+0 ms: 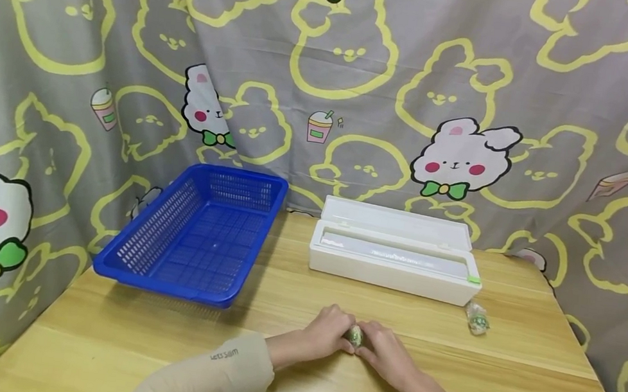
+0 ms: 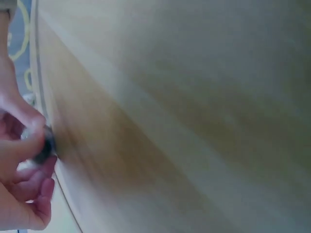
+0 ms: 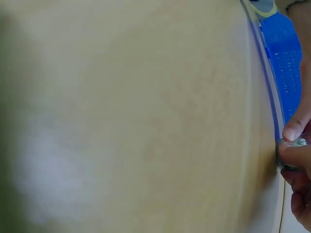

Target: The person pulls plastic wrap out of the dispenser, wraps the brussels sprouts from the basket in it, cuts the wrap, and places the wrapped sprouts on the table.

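Note:
Between both hands, over the near middle of the table, is a small rounded object with a green and pale pattern [image 1: 355, 336]; its exact kind is too small to tell. My left hand [image 1: 329, 332] pinches it from the left with thumb and fingers. From the right side my right hand [image 1: 386, 354] pinches the same object. In the right wrist view, shiny clear film [image 3: 302, 142] shows around it, while the left wrist view catches only its dark, blurred side [image 2: 47, 145]. A similar green object wrapped in clear film [image 1: 477, 319] lies by the white box's right end.
Beyond the hands stands a long white cling film dispenser [image 1: 386, 275], its lid [image 1: 398, 222] raised and a green slider [image 1: 474, 279] at the right end. A blue plastic basket [image 1: 164, 285] sits at the left of the wooden table [image 1: 536, 389]. A patterned grey curtain [image 1: 366, 47] hangs behind.

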Action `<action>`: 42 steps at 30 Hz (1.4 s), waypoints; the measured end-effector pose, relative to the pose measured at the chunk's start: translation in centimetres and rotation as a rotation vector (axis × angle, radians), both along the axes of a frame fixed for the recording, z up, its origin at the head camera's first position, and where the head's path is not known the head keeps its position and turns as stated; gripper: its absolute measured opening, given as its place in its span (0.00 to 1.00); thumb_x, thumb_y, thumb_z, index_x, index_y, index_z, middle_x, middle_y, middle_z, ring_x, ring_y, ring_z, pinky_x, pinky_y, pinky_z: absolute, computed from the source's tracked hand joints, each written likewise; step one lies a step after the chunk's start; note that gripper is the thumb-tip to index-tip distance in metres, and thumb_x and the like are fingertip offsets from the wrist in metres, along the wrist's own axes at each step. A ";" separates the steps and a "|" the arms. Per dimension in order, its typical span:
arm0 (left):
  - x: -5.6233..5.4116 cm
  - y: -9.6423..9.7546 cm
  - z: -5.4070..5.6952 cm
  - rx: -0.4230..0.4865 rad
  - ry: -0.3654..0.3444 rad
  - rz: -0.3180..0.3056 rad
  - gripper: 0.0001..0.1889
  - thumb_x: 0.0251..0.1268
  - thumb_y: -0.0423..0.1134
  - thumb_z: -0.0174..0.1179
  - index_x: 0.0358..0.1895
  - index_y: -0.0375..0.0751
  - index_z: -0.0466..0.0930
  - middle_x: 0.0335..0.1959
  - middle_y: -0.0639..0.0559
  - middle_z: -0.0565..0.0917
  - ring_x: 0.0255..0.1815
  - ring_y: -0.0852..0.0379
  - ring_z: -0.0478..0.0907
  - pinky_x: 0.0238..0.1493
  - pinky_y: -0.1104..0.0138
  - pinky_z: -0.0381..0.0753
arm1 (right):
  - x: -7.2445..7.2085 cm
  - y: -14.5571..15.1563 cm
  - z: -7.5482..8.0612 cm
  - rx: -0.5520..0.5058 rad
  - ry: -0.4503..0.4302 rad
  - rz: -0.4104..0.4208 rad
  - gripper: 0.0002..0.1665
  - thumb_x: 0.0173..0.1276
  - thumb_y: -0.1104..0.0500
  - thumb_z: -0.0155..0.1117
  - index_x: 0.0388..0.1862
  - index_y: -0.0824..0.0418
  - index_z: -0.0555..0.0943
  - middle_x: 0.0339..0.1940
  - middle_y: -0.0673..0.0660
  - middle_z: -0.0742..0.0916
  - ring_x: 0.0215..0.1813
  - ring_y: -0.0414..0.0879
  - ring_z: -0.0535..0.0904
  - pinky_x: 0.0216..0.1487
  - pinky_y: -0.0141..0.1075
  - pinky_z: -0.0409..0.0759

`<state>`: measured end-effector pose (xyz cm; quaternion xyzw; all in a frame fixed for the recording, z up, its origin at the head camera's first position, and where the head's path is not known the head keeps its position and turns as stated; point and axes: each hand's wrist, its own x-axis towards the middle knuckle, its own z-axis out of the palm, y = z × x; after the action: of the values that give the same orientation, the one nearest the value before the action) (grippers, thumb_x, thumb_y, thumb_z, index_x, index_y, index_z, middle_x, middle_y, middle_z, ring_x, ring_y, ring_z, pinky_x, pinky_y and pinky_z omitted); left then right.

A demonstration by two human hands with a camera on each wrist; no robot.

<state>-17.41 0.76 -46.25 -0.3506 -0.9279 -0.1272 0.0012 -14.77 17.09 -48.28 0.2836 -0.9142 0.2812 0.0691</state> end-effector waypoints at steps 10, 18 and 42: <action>-0.7 -1.3 0.5 -0.026 -0.071 -0.001 0.19 0.38 0.57 0.69 0.28 0.49 0.77 0.16 0.63 0.67 0.20 0.66 0.61 0.26 0.73 0.59 | 0.5 0.2 -0.2 -0.009 -0.051 -0.050 0.34 0.48 0.60 0.71 0.52 0.75 0.72 0.40 0.57 0.81 0.40 0.46 0.78 0.42 0.38 0.78; -0.9 -3.1 1.9 -0.052 -0.204 0.091 0.37 0.41 0.57 0.68 0.57 0.44 0.73 0.29 0.57 0.84 0.37 0.60 0.77 0.39 0.64 0.70 | 0.4 0.2 -0.5 -0.020 -0.089 -0.031 0.42 0.47 0.53 0.72 0.57 0.73 0.69 0.42 0.55 0.79 0.42 0.46 0.77 0.45 0.42 0.77; 0.6 -9.9 7.4 0.262 -0.263 0.167 0.36 0.47 0.48 0.68 0.60 0.37 0.68 0.41 0.43 0.82 0.43 0.44 0.78 0.46 0.50 0.71 | 0.4 2.0 -0.5 0.032 -0.017 -0.076 0.25 0.47 0.58 0.72 0.45 0.61 0.76 0.39 0.49 0.80 0.37 0.42 0.78 0.36 0.34 0.78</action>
<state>-16.77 -9.16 -38.90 -0.2496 -0.9214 -0.2909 -0.0639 -14.41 19.13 -48.78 0.2472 -0.9292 0.2663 0.0677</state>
